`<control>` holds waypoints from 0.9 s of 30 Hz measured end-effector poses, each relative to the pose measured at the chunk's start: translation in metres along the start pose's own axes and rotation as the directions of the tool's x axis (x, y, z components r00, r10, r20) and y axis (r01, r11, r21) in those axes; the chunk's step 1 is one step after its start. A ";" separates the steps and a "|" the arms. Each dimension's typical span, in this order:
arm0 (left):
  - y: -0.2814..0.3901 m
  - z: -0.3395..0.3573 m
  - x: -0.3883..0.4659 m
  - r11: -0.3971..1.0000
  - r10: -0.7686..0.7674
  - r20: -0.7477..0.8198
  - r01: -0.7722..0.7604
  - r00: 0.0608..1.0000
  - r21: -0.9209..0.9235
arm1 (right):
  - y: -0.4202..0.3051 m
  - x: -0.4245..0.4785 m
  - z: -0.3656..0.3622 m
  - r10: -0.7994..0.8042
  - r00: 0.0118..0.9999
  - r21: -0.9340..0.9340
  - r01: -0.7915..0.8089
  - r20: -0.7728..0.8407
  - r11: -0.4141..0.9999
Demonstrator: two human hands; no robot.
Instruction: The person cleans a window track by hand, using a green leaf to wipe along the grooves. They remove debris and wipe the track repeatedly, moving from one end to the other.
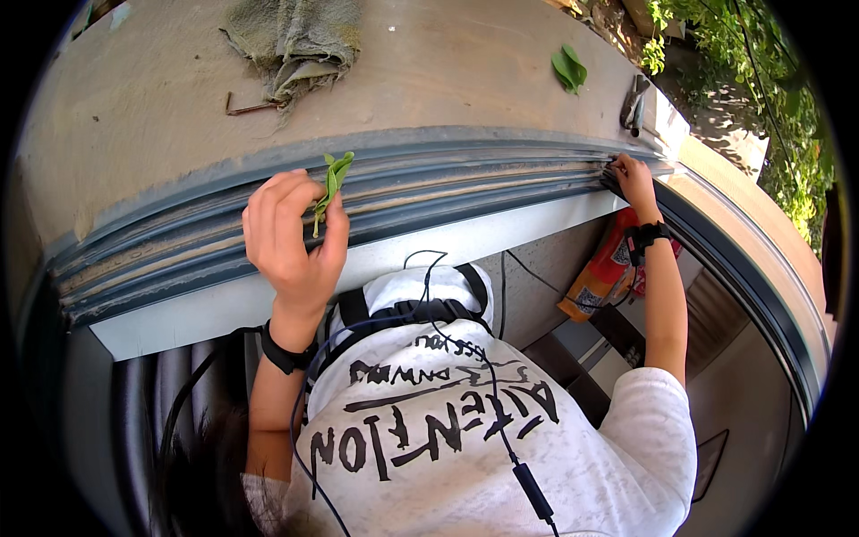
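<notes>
My left hand (287,231) pinches a folded green leaf (333,180) between thumb and fingers, above the grooves of a dark metal sliding-window track (429,176). Brown dirt lies along those grooves. My right hand (632,178) reaches to the right end of the same track, its fingertips drawn together at the corner of the frame. Whether anything small is between those fingers is hidden. Beyond the track, a second green leaf (569,69) rests on the outer sill (456,80).
A worn grey cloth (295,40) and a thin rusty rod (251,109) lie on the sill. Short dark pieces (634,104) sit by its right edge. Leafy plants (772,74) grow outside. Below my right arm is a red and orange package (597,272). A black cable (493,376) crosses my shirt.
</notes>
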State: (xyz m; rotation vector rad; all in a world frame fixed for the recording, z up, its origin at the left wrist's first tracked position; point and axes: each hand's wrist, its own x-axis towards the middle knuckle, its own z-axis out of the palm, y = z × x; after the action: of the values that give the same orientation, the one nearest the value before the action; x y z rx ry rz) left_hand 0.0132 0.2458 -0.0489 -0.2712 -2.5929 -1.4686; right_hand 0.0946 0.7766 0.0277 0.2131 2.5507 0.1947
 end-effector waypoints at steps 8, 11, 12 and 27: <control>0.001 -0.002 0.001 1.000 0.006 0.027 -0.005 1.000 -0.016 | 0.008 -0.001 0.007 -0.238 0.970 -0.367 0.239 0.048 0.899; 0.001 -0.002 0.000 1.000 0.003 0.029 -0.002 1.000 -0.015 | 0.002 -0.002 0.006 -0.132 0.988 -0.282 0.148 0.073 0.948; 0.000 -0.002 0.000 1.000 0.003 0.012 -0.003 1.000 -0.012 | 0.007 -0.002 0.009 -0.046 0.997 -0.208 0.059 0.064 0.976; -0.002 0.000 0.000 1.000 0.017 -0.021 -0.017 1.000 0.008 | -0.013 0.031 0.004 0.353 0.917 -0.428 -0.248 0.185 0.869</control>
State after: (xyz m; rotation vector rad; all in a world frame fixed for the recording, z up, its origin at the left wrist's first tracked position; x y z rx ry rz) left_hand 0.0128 0.2451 -0.0506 -0.2743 -2.5726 -1.4476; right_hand 0.0703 0.7700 0.0054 0.4498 2.1480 0.7508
